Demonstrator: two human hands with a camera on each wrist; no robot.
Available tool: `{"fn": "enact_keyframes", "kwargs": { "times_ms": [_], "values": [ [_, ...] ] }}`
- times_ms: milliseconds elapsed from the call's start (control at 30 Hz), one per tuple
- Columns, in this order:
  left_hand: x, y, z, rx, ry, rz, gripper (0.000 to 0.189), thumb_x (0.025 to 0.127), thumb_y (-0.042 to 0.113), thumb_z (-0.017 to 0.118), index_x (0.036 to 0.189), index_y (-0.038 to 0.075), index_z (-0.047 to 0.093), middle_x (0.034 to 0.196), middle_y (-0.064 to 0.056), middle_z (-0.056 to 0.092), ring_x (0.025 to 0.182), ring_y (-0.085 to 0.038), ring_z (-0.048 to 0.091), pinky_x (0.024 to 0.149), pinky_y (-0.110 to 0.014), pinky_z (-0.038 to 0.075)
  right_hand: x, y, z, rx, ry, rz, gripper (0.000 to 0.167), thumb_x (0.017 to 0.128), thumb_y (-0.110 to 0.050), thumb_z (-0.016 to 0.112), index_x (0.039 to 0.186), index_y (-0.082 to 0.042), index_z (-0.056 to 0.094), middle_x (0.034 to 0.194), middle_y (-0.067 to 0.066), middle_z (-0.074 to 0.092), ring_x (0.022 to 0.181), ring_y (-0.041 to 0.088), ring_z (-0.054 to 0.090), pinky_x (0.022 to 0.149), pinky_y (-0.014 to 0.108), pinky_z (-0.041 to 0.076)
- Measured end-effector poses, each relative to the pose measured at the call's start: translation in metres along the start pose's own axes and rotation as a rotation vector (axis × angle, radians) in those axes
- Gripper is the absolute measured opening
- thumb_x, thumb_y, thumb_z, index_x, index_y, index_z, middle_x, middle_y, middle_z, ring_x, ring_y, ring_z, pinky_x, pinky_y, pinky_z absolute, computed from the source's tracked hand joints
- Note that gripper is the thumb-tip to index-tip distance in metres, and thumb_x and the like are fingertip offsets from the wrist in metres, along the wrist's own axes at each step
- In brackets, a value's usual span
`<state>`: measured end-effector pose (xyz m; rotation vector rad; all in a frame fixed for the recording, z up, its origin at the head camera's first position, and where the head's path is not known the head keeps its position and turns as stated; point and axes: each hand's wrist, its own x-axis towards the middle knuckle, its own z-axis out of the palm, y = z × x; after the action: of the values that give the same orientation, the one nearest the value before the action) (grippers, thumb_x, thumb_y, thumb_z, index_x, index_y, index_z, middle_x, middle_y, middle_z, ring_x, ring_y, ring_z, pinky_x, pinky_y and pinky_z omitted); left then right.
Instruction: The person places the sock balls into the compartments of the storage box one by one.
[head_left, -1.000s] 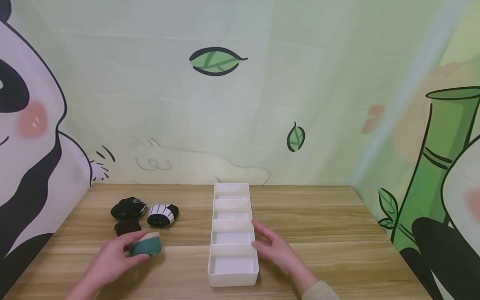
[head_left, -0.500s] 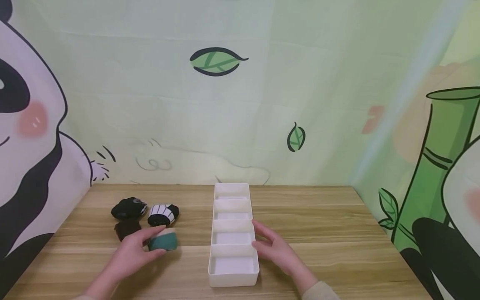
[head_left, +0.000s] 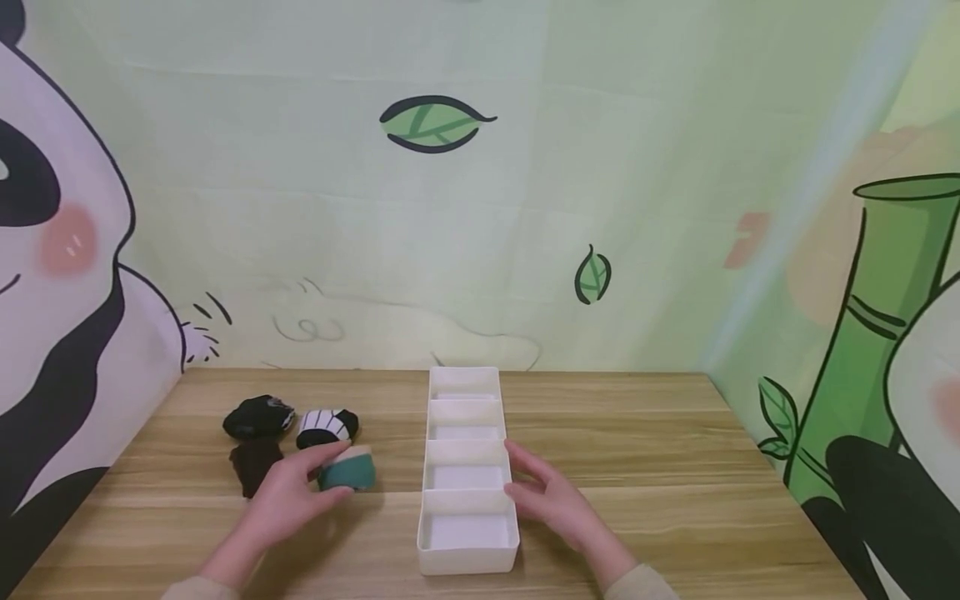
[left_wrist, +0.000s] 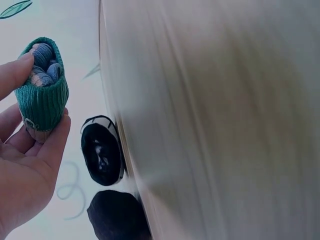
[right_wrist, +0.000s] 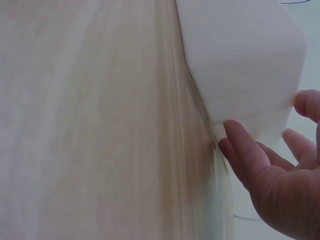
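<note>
My left hand (head_left: 288,493) pinches a rolled teal ribbed sock (head_left: 348,469) between thumb and fingers, above the table. In the left wrist view the teal sock (left_wrist: 44,107) shows blue folds tucked inside its mouth. My right hand (head_left: 558,504) rests its fingertips against the right side of a long white divided box (head_left: 468,560), its fingers relaxed. In the right wrist view the box's outer wall (right_wrist: 245,65) is beside those fingertips. Several compartments run front to back, with nothing seen in them.
Left of the box lie a black rolled sock (head_left: 257,417), a black-and-white striped one (head_left: 327,426) and a dark brown one (head_left: 253,465), partly behind my left hand. The wooden table (head_left: 630,425) ends at a printed cloth backdrop (head_left: 480,208).
My left hand has carried the teal sock to the right and slightly away from me, toward the box. The brown sock shows more now. My right hand and the box stay put.
</note>
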<state>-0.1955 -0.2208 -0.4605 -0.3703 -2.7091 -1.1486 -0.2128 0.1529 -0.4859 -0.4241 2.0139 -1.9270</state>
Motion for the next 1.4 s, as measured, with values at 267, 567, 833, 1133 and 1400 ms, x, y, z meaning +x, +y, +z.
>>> {"fn": "enact_keyframes", "kwargs": {
  "times_ms": [267, 567, 833, 1133, 1400],
  "values": [
    [0.007, 0.001, 0.012, -0.035, 0.027, -0.003, 0.056, 0.079, 0.012, 0.084, 0.130, 0.002, 0.063, 0.125, -0.018, 0.064, 0.112, -0.031, 0.061, 0.092, -0.047, 0.052, 0.000, 0.000, 0.000, 0.004, 0.004, 0.007, 0.067, 0.097, -0.009, 0.063, 0.155, -0.005, 0.029, 0.154, 0.029, 0.029, 0.127, 0.042, 0.050, 0.095, 0.043, 0.051],
    [0.019, 0.008, 0.018, -0.084, 0.021, -0.094, 0.059, 0.083, 0.020, 0.081, 0.136, 0.004, 0.059, 0.129, -0.018, 0.062, 0.114, -0.034, 0.060, 0.095, -0.049, 0.050, 0.000, 0.000, 0.000, 0.002, 0.007, 0.007, 0.066, 0.097, -0.008, 0.062, 0.155, -0.005, 0.030, 0.153, 0.029, 0.030, 0.127, 0.042, 0.050, 0.095, 0.043, 0.051],
    [0.030, 0.012, 0.024, -0.119, 0.044, -0.091, 0.060, 0.082, 0.016, 0.082, 0.136, 0.003, 0.058, 0.128, -0.020, 0.062, 0.112, -0.035, 0.060, 0.094, -0.048, 0.051, 0.000, -0.001, 0.001, -0.003, 0.012, 0.005, 0.066, 0.097, -0.007, 0.061, 0.155, -0.004, 0.030, 0.153, 0.030, 0.030, 0.125, 0.041, 0.052, 0.095, 0.044, 0.051],
    [0.045, 0.018, 0.030, -0.126, 0.061, -0.072, 0.061, 0.083, 0.016, 0.081, 0.137, 0.004, 0.057, 0.129, -0.019, 0.061, 0.110, -0.033, 0.061, 0.092, -0.046, 0.052, -0.001, -0.002, 0.001, 0.003, 0.011, 0.006, 0.067, 0.097, -0.009, 0.063, 0.155, -0.005, 0.029, 0.154, 0.030, 0.029, 0.126, 0.041, 0.051, 0.094, 0.042, 0.052],
    [0.058, 0.029, 0.033, -0.152, 0.055, -0.059, 0.062, 0.083, 0.015, 0.080, 0.138, 0.002, 0.056, 0.132, -0.022, 0.059, 0.114, -0.036, 0.060, 0.093, -0.048, 0.052, 0.000, -0.001, 0.001, -0.002, 0.013, 0.005, 0.065, 0.098, -0.008, 0.061, 0.155, -0.005, 0.030, 0.154, 0.030, 0.029, 0.127, 0.043, 0.050, 0.095, 0.044, 0.051]
  ]
}}
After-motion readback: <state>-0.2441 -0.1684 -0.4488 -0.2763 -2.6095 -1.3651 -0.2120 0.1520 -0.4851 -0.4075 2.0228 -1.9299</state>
